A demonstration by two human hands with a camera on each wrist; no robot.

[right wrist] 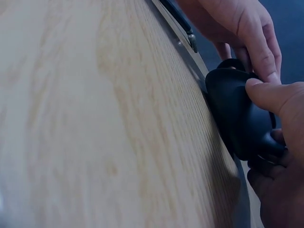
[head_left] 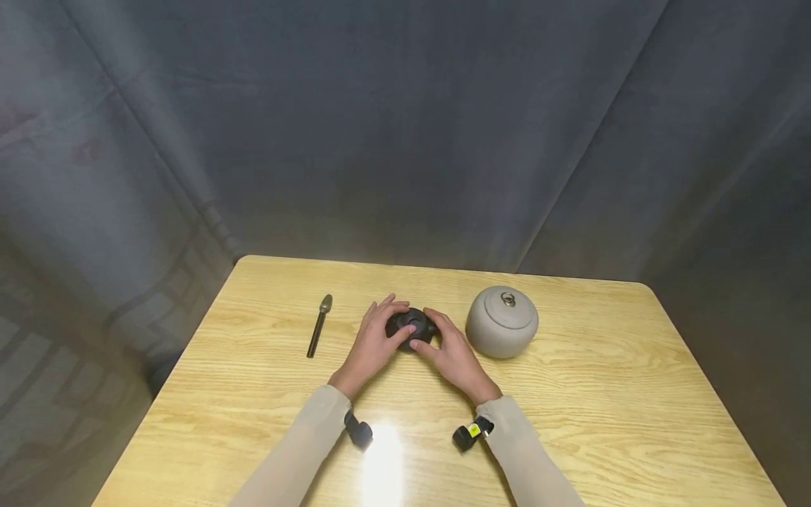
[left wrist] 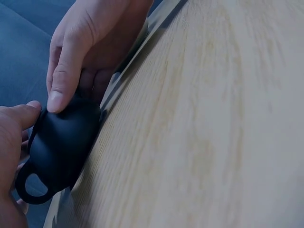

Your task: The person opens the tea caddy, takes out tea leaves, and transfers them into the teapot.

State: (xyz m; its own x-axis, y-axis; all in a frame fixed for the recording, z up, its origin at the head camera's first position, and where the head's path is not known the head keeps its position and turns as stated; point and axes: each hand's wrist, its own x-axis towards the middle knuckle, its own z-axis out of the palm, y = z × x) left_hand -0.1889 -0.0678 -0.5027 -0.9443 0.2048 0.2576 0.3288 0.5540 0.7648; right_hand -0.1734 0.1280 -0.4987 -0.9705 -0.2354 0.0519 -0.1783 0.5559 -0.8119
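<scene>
Two hands, left hand and right hand, clasp the pot toward the surface's far edge; jar close right, tool farther left.

Plain black is seen on the pot, grey on the jar, beige on the sleeves and dark blue-grey on the curtain, while the yellow tabletop is patterned with wavy wood grain in brown.
</scene>
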